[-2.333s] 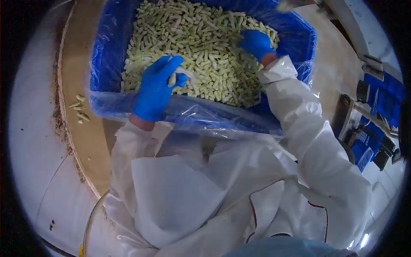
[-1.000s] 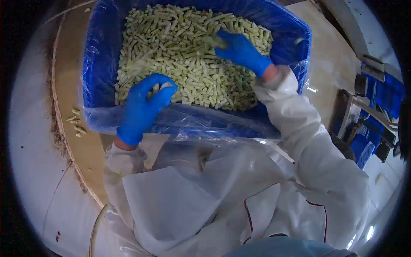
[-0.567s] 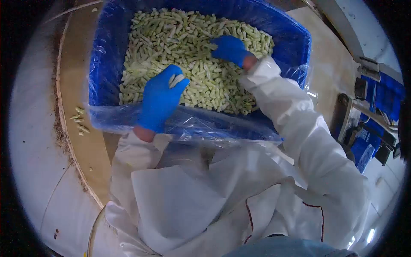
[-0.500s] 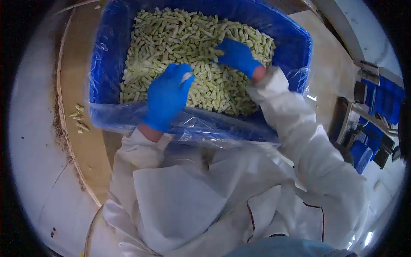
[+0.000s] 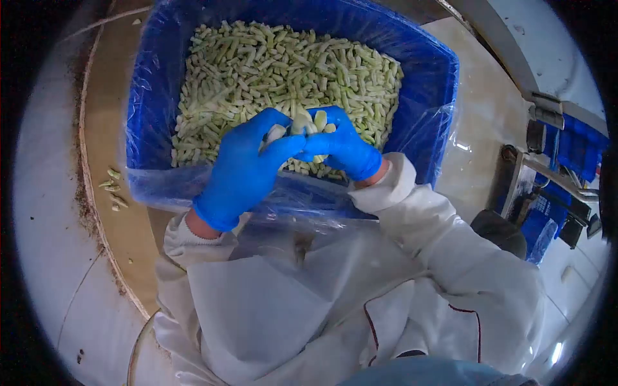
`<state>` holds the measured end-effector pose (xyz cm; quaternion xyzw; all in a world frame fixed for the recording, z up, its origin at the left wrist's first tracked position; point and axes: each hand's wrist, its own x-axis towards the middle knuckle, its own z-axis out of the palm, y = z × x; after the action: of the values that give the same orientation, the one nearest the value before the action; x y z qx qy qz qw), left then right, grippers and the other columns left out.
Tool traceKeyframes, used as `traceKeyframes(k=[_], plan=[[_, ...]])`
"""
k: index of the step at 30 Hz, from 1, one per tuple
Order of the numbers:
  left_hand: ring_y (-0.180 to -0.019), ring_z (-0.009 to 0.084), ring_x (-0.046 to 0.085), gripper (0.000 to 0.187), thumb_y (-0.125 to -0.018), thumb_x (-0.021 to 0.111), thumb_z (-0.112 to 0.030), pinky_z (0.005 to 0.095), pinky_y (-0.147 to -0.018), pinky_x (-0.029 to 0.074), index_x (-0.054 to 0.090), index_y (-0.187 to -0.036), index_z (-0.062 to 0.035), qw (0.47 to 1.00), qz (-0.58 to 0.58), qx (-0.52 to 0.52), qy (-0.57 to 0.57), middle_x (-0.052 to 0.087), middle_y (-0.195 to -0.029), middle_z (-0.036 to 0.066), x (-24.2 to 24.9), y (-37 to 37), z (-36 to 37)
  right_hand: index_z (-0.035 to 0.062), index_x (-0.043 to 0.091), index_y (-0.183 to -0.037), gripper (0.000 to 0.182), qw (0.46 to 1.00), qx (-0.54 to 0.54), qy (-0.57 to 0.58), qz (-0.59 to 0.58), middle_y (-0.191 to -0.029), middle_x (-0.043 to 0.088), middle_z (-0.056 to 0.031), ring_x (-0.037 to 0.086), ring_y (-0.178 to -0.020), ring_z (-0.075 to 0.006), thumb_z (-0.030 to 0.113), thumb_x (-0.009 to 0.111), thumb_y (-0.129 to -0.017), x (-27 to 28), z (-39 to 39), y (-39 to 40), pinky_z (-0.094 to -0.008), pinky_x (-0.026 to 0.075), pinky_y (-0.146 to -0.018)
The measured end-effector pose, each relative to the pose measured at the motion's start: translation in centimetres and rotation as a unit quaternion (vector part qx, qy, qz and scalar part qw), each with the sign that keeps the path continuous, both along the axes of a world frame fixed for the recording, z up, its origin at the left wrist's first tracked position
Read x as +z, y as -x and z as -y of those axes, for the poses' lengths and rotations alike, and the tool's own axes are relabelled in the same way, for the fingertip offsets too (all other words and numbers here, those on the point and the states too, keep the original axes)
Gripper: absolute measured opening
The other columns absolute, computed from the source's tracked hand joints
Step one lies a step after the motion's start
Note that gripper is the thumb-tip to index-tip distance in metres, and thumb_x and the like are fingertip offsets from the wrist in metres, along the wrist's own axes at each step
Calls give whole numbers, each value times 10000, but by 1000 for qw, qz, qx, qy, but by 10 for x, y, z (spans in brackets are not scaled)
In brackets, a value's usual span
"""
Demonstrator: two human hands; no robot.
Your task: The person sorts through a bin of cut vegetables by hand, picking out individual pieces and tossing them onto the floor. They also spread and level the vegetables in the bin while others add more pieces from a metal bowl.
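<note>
A blue crate (image 5: 425, 83) lined with clear plastic film holds a thick layer of pale green cut vegetable pieces (image 5: 277, 71), short and stick-like. My left hand (image 5: 241, 164), in a blue glove, is curled round a few of these pieces above the near part of the heap. My right hand (image 5: 347, 145), gloved the same way, meets it fingertip to fingertip. Several vegetable pieces (image 5: 309, 125) show between the two hands, some with their cut ends facing up. My fingers partly hide them.
A few loose pieces (image 5: 113, 188) lie on the tan surface (image 5: 122, 238) left of the crate. Film (image 5: 283, 193) hangs over the crate's near rim. Blue containers and dark tools (image 5: 547, 212) stand at the right, by a dark rounded object (image 5: 499, 231).
My right hand has come from the heap toward me and the left, up to my left hand. Vegetable pieces now show between both hands. The view has shifted slightly.
</note>
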<state>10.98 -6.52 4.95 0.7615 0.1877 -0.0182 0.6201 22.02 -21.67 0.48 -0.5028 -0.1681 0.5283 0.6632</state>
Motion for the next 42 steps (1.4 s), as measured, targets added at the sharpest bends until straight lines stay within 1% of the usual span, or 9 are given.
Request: traceKeyframes(k=[4, 8, 11, 14, 17, 23, 25, 32, 42], plan=[[-624, 58, 413, 78, -827, 611, -101, 234, -552, 367, 610, -875, -40, 995, 30, 62, 65, 469, -683, -33, -21, 10, -5, 82, 569, -749, 172, 943, -65, -91, -312, -730, 555, -6, 516, -631, -77, 196, 675, -823, -15, -2, -9, -244, 414, -546], [-608, 43, 387, 80, -834, 624, -93, 218, -544, 344, 611, -882, -31, 978, -70, 163, 113, 450, -665, -62, -28, 17, -10, 76, 641, -896, 261, 956, -21, 146, 255, -808, 637, -57, 576, -652, -169, 323, 659, -814, -57, -19, -75, -315, 457, -569], [-606, 42, 369, 101, -832, 650, -127, 217, -542, 329, 621, -852, -32, 989, -11, 137, 47, 435, -665, -59, -39, 19, -12, 67, 662, -926, 271, 661, 20, 379, 647, -832, 665, -134, 642, -762, -292, 304, 641, -797, -97, -40, -138, -419, 494, -661], [-632, 57, 413, 81, -846, 621, -114, 245, -576, 373, 644, -879, -43, 992, -37, 120, 15, 508, -695, -43, -60, 24, -14, 161, 602, -1169, 418, 604, 20, 352, 714, -1013, 642, -184, 616, -930, -352, 392, 589, -820, -149, -24, -171, -453, 490, -801], [-656, 57, 433, 99, -836, 639, -141, 245, -604, 396, 643, -852, -44, 992, -93, 75, -26, 488, -658, -21, -50, 22, -20, 89, 670, -907, 255, 577, 18, 377, 724, -841, 657, -184, 634, -777, -364, 309, 607, -795, -140, -8, -163, -474, 499, -701], [-669, 258, 600, 247, -829, 646, -234, 351, -641, 479, 621, -1026, -87, 954, 28, 43, -296, 604, -888, 75, -66, 27, -4, 101, 645, -1062, 318, 774, -11, 329, 541, -918, 666, -152, 630, -815, -343, 292, 658, -808, -94, 37, -98, -386, 496, -717], [-690, 301, 598, 342, -839, 623, -263, 390, -631, 480, 562, -1139, -112, 944, 17, -20, -329, 592, -955, 87, -57, 21, 8, 126, 672, -923, 227, 688, 46, 299, 660, -793, 652, -128, 616, -639, -319, 319, 607, -823, -91, 39, -65, -400, 499, -619], [-749, 261, 619, 426, -864, 564, -289, 404, -608, 479, 505, -1256, -133, 880, -124, -214, -406, 568, -919, 99, -37, 18, 18, 50, 652, -979, 256, 835, 83, 104, 534, -771, 638, -131, 603, -650, -287, 201, 690, -775, -7, 17, -2, -357, 482, -595], [-688, 185, 566, 197, -827, 610, -127, 312, -617, 459, 619, -1012, -58, 984, 99, 20, 146, 607, -844, 65, -30, 25, 3, 73, 618, -874, 99, 989, -12, -81, -119, -781, 582, -29, 541, -684, -110, 139, 659, -813, 5, 6, 14, -248, 430, -622]])
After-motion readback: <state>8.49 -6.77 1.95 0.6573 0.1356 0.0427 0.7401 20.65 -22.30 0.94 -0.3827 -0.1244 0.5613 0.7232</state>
